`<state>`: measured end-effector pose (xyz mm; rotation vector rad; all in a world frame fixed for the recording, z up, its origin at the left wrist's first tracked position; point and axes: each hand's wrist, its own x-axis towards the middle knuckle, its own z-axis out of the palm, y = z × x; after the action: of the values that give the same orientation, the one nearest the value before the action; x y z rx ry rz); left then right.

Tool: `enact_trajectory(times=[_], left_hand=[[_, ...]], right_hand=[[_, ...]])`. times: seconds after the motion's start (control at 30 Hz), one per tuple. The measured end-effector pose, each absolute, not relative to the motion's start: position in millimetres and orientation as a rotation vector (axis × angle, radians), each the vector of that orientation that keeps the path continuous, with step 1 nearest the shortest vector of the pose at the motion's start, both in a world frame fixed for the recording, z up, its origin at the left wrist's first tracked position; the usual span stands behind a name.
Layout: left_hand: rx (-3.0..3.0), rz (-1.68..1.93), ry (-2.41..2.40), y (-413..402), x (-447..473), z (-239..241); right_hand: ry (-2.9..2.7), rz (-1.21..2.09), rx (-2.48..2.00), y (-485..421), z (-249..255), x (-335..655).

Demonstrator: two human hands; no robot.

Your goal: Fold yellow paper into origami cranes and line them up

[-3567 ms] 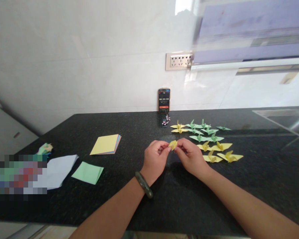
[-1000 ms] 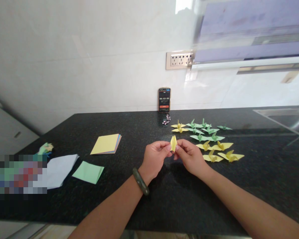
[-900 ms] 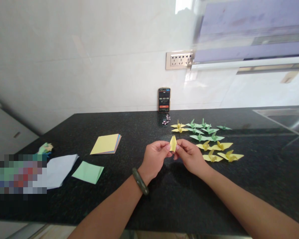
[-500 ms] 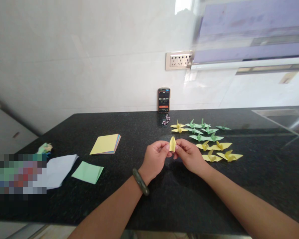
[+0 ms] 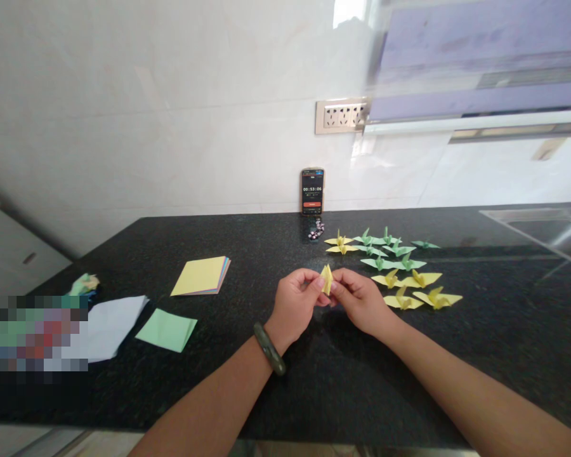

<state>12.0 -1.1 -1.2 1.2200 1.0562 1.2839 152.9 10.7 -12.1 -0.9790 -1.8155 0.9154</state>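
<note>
Both hands meet above the black counter (image 5: 247, 241), pinching a small folded yellow paper piece (image 5: 326, 278) between fingertips. My left hand (image 5: 296, 304) grips it from the left; a dark green bangle (image 5: 269, 348) sits on that wrist. My right hand (image 5: 358, 301) grips it from the right with fingers curled. The piece stands upright and narrow. Just right of the hands lie several finished paper cranes, yellow ones (image 5: 416, 289) nearest and green ones (image 5: 391, 249) behind.
A stack of coloured square sheets (image 5: 201, 275) lies left of the hands, a folded green sheet (image 5: 166, 330) and white paper (image 5: 110, 317) further left. A phone (image 5: 312, 190) showing a timer leans on the wall. A steel sink (image 5: 547, 231) is far right.
The yellow piece was turned from lying flat between the fingers to standing upright, and the fingers have closed in lower on it. The timer has advanced.
</note>
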Motion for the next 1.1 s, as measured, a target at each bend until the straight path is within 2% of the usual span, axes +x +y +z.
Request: enact_trajectory(times=[0.2, 0.5, 0.9, 1.1], left_hand=[[1.253, 1.284, 1.032, -1.1, 11.2, -1.6], [1.234, 1.293, 0.901, -2.2, 13.3, 0.8], [1.187, 1.253, 0.942, -0.3, 9.5, 1.2], [1.103, 1.267, 0.905, 2.0, 10.1, -2.3]], right_hand=[[-1.828, 0.903, -0.976, 8.1, -7.8, 152.1], [-1.643, 1.170, -0.891, 9.9, -11.1, 147.9], [-1.483, 1.323, -0.862, 9.9, -7.6, 146.4], [-1.394, 1.285, -0.886, 13.7, -10.9, 146.2]])
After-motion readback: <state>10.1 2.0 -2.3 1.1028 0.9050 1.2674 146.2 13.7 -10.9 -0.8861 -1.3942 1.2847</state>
